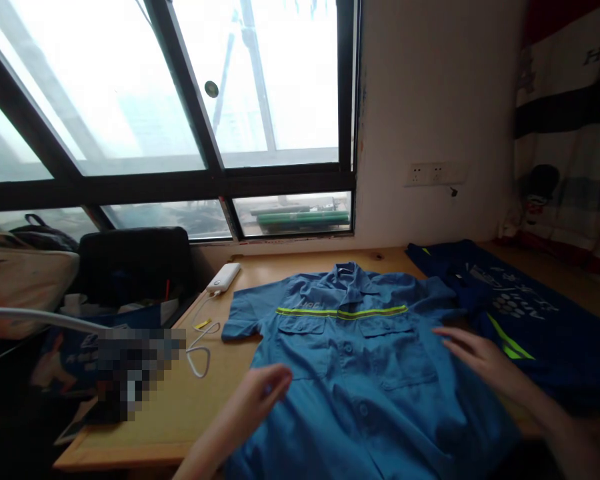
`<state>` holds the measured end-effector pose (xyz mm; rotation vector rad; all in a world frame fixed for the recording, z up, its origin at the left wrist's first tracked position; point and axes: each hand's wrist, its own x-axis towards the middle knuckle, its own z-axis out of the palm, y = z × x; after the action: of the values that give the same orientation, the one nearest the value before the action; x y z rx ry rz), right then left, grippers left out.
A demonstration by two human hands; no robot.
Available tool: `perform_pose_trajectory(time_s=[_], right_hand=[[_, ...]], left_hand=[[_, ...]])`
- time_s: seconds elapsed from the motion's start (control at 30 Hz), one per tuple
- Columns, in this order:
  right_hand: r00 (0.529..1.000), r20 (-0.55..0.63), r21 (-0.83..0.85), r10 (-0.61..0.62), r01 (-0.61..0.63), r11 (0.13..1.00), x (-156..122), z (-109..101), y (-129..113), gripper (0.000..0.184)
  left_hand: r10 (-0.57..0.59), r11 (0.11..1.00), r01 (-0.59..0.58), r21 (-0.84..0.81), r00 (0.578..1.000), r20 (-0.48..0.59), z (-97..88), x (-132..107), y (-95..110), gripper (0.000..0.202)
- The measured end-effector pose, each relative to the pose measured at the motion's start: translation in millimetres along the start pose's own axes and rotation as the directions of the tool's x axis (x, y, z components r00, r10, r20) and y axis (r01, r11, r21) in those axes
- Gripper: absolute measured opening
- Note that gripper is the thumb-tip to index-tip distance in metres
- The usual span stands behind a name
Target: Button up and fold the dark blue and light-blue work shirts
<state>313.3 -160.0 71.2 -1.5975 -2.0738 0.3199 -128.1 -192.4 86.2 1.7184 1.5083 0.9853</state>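
A blue short-sleeved work shirt (347, 360) lies front side up on the wooden table, its collar toward the window. A yellow and silver reflective stripe crosses its chest, above two flap pockets. My left hand (267, 390) is at the left side of the shirt, fingers curled toward the thumb; whatever is between them, if anything, is hidden. Over the right side of the shirt, below the sleeve, my right hand (470, 353) has its fingers stretched out and apart. Whether those fingertips touch the cloth I cannot tell. The shirt's lower hem runs out of view.
A dark blue garment (545, 313) with white print lies at the right. On the table's left stands a white power bank (223, 277) with a white cable (200, 360). A black chair (135, 260) and a bag (25, 287) are beyond the left edge. Wall sockets (433, 174) are above.
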Motion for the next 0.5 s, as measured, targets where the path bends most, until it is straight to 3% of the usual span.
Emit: perform_pose_trajectory(time_s=[0.07,0.1,0.17,0.23,0.37,0.5], right_hand=[[0.998,-0.066,0.017,0.004,-0.003,1.0,75.3,39.6,-17.0,0.047],[0.998,-0.065,-0.025,-0.006,0.005,1.0,108.7,62.1,-20.9,0.048],[1.0,0.008,-0.168,0.03,-0.028,0.985,163.0,103.1,-17.5,0.052],[0.99,0.054,-0.278,0.133,-0.114,0.954,201.1,130.8,-0.8,0.053],[0.961,-0.032,-0.366,0.275,-0.267,0.891,242.9,147.2,45.2,0.059],[0.958,-0.142,-0.377,0.25,-0.286,0.881,253.7,150.7,68.1,0.055]], left_hand=[[0.2,0.96,-0.197,0.201,0.98,0.008,26.1,77.2,-4.6,0.022],[0.282,0.915,-0.254,0.314,0.959,-0.044,38.6,115.5,-9.7,0.026],[0.293,0.836,-0.26,0.482,0.956,0.007,58.1,182.0,-26.7,0.034],[0.175,0.768,-0.182,0.615,0.982,0.072,66.9,228.9,-51.2,0.038],[-0.014,0.666,0.058,0.744,0.998,-0.066,64.2,271.6,-98.1,0.047],[0.02,0.638,0.118,0.761,0.985,-0.169,68.0,282.3,-110.1,0.049]])
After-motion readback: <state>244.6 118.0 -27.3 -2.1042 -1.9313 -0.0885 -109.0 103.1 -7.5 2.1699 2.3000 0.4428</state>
